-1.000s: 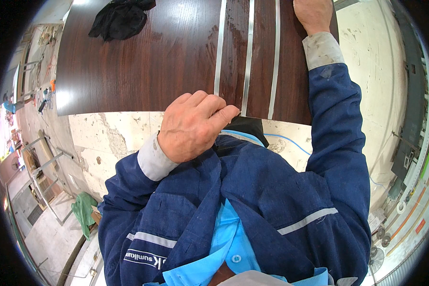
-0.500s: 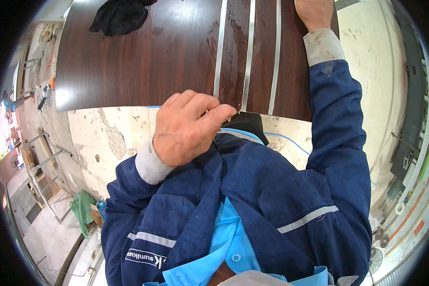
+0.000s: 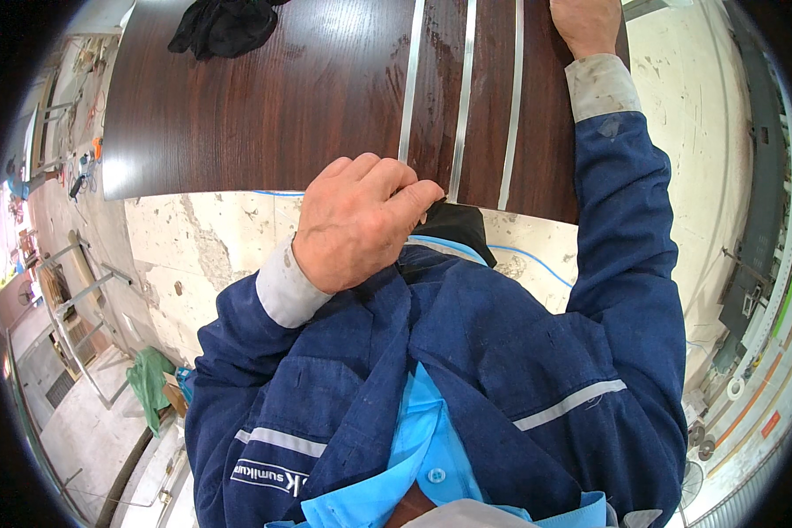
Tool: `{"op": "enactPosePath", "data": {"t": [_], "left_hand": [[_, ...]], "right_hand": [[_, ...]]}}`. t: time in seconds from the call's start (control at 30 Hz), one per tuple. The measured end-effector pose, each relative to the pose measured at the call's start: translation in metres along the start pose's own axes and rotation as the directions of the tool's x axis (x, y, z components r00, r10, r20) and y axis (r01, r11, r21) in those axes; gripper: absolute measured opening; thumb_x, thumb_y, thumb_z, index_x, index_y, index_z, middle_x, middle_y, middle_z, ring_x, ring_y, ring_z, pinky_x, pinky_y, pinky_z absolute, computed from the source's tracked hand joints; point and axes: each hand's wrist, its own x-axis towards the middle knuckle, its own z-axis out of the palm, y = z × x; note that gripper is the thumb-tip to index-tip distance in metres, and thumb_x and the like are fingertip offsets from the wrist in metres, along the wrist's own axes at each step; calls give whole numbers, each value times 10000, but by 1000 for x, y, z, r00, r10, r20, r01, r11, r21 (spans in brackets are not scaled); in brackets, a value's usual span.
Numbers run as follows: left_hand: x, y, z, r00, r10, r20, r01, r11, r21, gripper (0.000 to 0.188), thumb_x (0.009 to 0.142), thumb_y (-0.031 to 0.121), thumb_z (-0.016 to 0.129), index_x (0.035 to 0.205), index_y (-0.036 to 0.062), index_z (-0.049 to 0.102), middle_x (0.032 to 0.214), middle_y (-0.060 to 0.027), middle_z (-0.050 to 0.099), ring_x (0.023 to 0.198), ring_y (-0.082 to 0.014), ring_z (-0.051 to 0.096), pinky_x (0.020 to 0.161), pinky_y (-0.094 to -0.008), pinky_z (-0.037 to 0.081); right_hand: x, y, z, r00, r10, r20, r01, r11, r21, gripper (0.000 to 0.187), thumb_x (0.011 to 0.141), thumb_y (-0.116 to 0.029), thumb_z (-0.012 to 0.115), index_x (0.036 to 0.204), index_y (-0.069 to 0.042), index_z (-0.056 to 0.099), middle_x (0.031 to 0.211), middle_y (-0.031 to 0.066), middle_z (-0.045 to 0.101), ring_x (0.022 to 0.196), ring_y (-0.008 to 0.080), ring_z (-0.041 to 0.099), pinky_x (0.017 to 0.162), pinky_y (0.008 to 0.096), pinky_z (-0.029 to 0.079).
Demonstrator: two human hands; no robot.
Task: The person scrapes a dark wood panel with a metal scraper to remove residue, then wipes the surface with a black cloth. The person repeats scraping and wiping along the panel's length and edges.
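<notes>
A dark brown wood-grain panel (image 3: 264, 114) lies in front of me, with three silvery strips (image 3: 463, 106) running across it from far to near. My left hand (image 3: 356, 224) is at the panel's near edge, beside the lower ends of the left and middle strips. Its fingers are curled and the thumb presses toward the forefinger; what is in the pinch, if anything, is hidden. My right hand (image 3: 587, 26) rests at the far right of the panel, near its right edge. The frame's top cuts off its fingers.
A crumpled black cloth (image 3: 224, 26) lies on the panel's far left. Wet-looking smears mark the surface around the left and middle strips. Below the near edge runs a blue cord (image 3: 528, 255). A metal frame (image 3: 84, 295) and a green cloth (image 3: 150, 387) are at the left.
My left hand has shifted slightly right and away from me, its thumb now lower over the panel's near edge. My right hand stays nearly in place.
</notes>
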Motion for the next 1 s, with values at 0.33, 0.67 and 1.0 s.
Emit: {"op": "enactPosePath", "data": {"t": [0.33,0.67,1.0], "left_hand": [[4,1,-4,999,27,35,-28,1000,11,213,895,77,719,1093,124,785,964,-30,694,847,-218,643,744,-382,476],[2,3,-4,999,13,53,-14,1000,7,206,910,77,700,1093,122,784,962,-39,701,854,-222,650,744,-385,477],[0,0,-6,999,6,31,-5,1000,-24,255,865,89,731,1105,154,788,976,-17,702,880,-218,653,766,-374,472]], "right_hand": [[3,2,0,1000,19,7,-19,1000,-11,280,997,-268,745,950,8,741,856,182,746,793,321,714,738,407,544],[3,-2,-1,999,36,23,-36,999,-18,288,1003,-269,738,951,14,736,861,174,744,791,307,704,737,404,537],[2,-3,-1,1000,11,9,-11,999,-42,290,1008,-267,733,949,17,735,861,179,743,788,309,702,739,408,539]]}}
